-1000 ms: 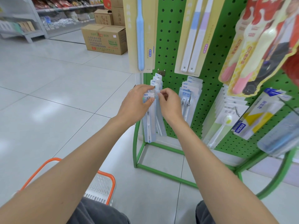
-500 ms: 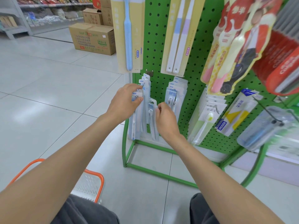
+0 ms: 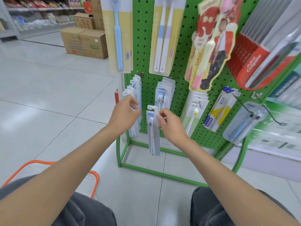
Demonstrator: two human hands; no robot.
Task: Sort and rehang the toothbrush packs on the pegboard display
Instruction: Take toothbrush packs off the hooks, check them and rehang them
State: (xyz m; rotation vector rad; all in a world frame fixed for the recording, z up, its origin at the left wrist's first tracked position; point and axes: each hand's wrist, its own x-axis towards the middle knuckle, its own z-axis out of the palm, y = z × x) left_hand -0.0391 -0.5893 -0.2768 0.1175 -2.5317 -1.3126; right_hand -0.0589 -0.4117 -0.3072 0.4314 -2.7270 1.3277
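Note:
A green pegboard [image 3: 146, 46] stands in front of me with toothbrush packs on its hooks. My right hand [image 3: 171, 126] pinches one clear pale-blue toothbrush pack [image 3: 152, 132] near its top, and the pack hangs free in front of the board. My left hand [image 3: 125, 115] has its fingers curled at the leftmost hanging row of similar packs [image 3: 135, 88]; whether it holds them is unclear. A second row of the same packs [image 3: 164, 90] hangs just right of it.
Yellow packs [image 3: 118, 35], a red-and-yellow pack [image 3: 210, 46] and red toothpaste boxes [image 3: 250, 62] hang higher up. More packs [image 3: 218, 110] and a bare hook [image 3: 268, 111] are at right. An orange basket [image 3: 92, 181] sits by my left knee. Cardboard boxes [image 3: 84, 43] stand behind.
My right hand has drawn one pack off the left row and carried it down and to the right, away from the board. My left hand stayed at the left row.

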